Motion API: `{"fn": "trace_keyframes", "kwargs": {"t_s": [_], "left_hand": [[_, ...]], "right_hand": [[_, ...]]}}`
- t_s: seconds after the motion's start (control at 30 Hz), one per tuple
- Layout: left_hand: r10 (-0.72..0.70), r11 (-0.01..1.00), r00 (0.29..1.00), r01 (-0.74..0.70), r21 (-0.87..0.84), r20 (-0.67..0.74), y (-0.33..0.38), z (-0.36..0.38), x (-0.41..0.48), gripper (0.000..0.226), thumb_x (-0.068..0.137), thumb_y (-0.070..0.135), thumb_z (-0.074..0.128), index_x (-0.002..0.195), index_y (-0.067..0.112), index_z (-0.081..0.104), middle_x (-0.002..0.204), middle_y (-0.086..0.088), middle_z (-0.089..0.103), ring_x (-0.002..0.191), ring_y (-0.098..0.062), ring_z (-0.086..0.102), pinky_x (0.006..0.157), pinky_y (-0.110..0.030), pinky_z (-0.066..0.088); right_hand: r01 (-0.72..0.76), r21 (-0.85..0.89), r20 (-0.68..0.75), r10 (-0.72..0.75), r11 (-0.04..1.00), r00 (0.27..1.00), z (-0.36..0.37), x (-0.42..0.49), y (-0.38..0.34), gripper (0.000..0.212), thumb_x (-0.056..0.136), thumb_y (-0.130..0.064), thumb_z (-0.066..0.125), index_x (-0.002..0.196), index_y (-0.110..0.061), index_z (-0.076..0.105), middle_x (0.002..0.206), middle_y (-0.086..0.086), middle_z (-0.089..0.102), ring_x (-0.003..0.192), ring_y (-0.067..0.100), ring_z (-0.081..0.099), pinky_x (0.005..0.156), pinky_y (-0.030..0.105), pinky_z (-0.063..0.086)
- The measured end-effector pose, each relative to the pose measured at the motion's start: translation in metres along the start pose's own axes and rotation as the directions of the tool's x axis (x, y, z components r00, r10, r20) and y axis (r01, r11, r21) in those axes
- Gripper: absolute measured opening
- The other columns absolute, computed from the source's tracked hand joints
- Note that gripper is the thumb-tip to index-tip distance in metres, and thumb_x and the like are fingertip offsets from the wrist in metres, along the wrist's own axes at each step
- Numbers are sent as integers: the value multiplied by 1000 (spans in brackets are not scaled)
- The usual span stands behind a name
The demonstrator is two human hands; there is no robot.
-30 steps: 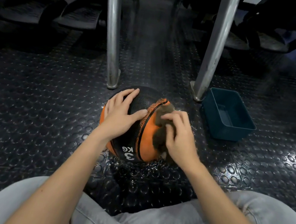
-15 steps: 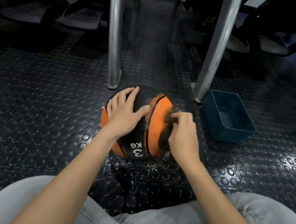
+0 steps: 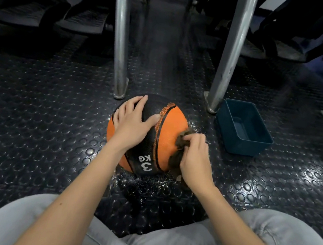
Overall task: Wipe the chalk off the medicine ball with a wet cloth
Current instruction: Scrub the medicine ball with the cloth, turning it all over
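The medicine ball (image 3: 167, 131), marked 3 KG and likely heavy and wet-slick, sits on the studded floor (image 3: 32, 126), steadied by the flat, open left hand (image 3: 130, 123) while the right hand (image 3: 195, 157) grips the limp wet cloth (image 3: 180, 143) against its orange flank.

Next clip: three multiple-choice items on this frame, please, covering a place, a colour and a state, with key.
1. The blue tub stands: A) right of the medicine ball B) on the lap C) on the ball
2. Panel under the cloth: A) green B) orange C) white
3. The left hand: A) rests flat on the ball B) grips the cloth C) hangs free
Key: A, tub on the floor to the ball's right; B, right hand presses cloth on orange; A, fingers spread on top.
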State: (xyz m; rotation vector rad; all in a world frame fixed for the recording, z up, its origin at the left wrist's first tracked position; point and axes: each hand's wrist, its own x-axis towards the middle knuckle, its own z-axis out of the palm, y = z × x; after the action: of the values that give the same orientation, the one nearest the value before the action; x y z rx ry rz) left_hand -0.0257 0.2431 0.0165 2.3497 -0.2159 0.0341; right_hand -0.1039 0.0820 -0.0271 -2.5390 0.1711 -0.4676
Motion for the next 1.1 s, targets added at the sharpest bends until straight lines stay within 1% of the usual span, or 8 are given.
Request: {"fn": "trace_keyframes", "kwargs": {"t_s": [0.1,0.23,0.3,0.47,0.57,0.67,0.9,1.1], "left_hand": [[-22,999,1000,22,-42,1,-7,-4,-3,62,94,48,47,149,32,23,152,11,20,142,-13,5,115,-38,0],[-26,999,999,24,-45,-41,-11,-3,-6,61,94,47,49,148,32,25,152,10,22,141,-12,7,114,-36,2],[-9,999,999,8,-38,-35,-8,-2,-5,61,94,47,49,148,32,25,152,10,22,141,-13,8,114,-36,2],[-8,999,1000,8,-47,-13,-10,-4,-4,61,94,48,47,148,32,25,152,10,21,141,-12,7,114,-38,2],[-28,997,999,25,-69,-44,-12,-4,-4,60,94,48,48,148,32,27,151,11,23,141,-12,8,114,-37,3],[-14,998,999,10,-69,-49,-11,-4,-4,60,94,46,49,147,31,27,151,10,24,141,-12,8,114,-37,3],[-17,999,1000,16,-51,-23,-11,-5,-2,61,95,48,46,148,31,25,152,10,21,141,-13,7,114,-38,2],[3,999,999,-5,-40,-51,-11,-2,-4,60,94,48,48,148,31,26,151,10,23,140,-11,9,113,-36,3]], "right_hand": [[-117,28,-36,118,993,992,-7,5,-3,21,93,-1,43,112,-8,48,116,8,45,105,27,46,82,33,39],[340,85,-126,-328,937,936,-12,4,-38,21,89,-7,47,107,-9,57,108,10,54,96,23,49,81,28,38],[391,-20,-74,-391,920,917,-4,2,-22,22,87,-5,46,104,-10,59,106,11,56,90,28,51,79,32,40],[-141,38,-86,144,989,986,-23,19,13,24,90,-1,49,108,-11,61,113,6,51,108,27,48,83,29,38],[272,131,-200,-243,953,949,-26,12,-31,22,88,-3,51,105,-10,62,107,6,55,98,20,49,85,19,36],[547,-4,-80,-546,837,834,-6,-10,-38,25,83,-1,51,103,-14,60,103,6,57,82,26,51,73,35,47],[-29,-224,-16,26,974,1000,-36,14,3,30,88,2,49,110,-12,63,110,2,54,96,23,45,78,41,46],[567,-23,-7,-567,823,824,-12,-7,-44,24,80,0,50,96,-9,65,100,5,63,79,28,54,73,36,43]]}}
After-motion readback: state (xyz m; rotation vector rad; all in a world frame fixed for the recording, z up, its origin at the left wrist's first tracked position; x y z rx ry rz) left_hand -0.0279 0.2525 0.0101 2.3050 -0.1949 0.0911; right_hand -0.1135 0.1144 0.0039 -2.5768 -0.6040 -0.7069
